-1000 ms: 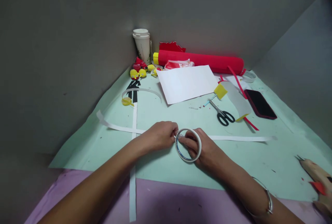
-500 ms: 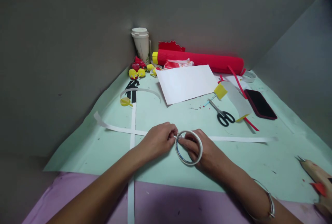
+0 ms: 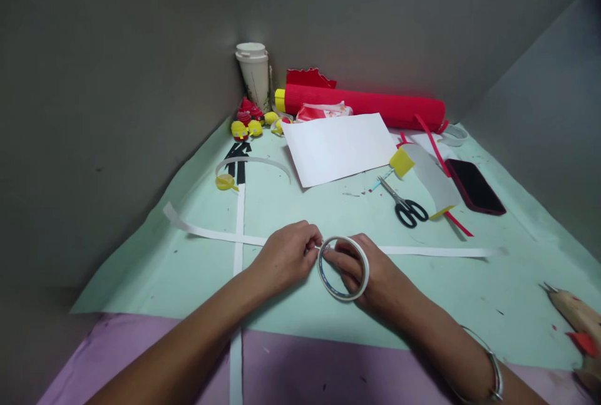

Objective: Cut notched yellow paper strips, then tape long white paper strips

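Observation:
My left hand (image 3: pixel 293 251) is closed in a pinch near the centre, its fingertips beside the tape roll's left edge; what it pinches is too small to make out. My right hand (image 3: pixel 359 264) is closed on a white tape roll (image 3: pixel 344 297), which stands tilted with its open ring toward me. Under both hands runs a long white paper strip (image 3: pixel 432 251) from left to right. A second white strip (image 3: pixel 238 261) lies crosswise beneath it, left of my left hand, and reaches down to the near edge.
Scissors (image 3: pixel 404 201), a phone (image 3: pixel 474 186) and a white sheet (image 3: pixel 342 148) lie beyond my hands. Behind are a red roll (image 3: pixel 370 107), a paper cup (image 3: pixel 253 73) and small red and yellow pieces (image 3: pixel 239 129). A pointed tool (image 3: pixel 570 311) sits at right.
The camera view has shifted slightly, so the things at the back sit a little higher. Both hands and the tape roll hold almost the same pose.

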Demonstrator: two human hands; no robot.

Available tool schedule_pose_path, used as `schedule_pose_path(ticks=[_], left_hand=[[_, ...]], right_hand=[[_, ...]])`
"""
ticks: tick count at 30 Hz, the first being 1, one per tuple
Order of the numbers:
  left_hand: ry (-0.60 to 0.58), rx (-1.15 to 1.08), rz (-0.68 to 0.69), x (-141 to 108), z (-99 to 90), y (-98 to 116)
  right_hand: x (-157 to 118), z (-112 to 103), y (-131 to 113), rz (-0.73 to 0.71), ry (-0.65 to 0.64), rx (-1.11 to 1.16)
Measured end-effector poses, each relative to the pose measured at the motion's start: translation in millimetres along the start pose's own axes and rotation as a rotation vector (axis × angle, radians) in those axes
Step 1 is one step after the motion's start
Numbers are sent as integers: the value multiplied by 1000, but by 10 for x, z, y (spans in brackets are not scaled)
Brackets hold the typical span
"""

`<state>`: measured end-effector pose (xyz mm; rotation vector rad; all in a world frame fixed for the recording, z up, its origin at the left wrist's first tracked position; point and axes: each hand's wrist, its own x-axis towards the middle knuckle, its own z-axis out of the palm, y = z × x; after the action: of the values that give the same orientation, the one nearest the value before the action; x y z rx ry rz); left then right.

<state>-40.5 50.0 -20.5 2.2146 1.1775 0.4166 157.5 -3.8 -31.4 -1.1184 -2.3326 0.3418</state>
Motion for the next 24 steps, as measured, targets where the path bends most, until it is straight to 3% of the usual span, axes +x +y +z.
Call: schedule_pose_path(ticks=[24], left_hand=[[29, 6, -17, -8, 3, 31]], right_hand=[[10, -18, -25, 33, -4, 14]])
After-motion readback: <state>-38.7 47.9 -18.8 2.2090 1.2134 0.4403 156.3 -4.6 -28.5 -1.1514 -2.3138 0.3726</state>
